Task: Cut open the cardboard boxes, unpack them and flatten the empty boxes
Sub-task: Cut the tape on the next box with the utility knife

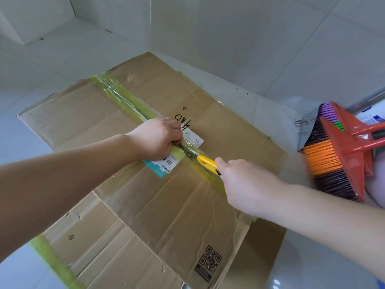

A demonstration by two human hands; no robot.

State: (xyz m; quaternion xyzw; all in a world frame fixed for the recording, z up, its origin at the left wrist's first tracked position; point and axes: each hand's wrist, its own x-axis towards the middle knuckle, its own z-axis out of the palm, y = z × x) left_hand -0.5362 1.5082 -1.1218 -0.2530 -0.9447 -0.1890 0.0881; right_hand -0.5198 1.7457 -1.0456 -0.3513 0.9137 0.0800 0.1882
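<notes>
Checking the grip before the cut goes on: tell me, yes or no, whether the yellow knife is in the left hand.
No. The right hand grips the yellow knife on the taped seam, while the left hand presses on the cardboard box.

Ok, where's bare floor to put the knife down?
Bare tile floor left and beyond the box, up to the wall. Crowded right: brooms beside the box. Right hand grips the knife.

Cardboard box [166,205] lies on floor [52,59], broom [337,155] right.
</notes>
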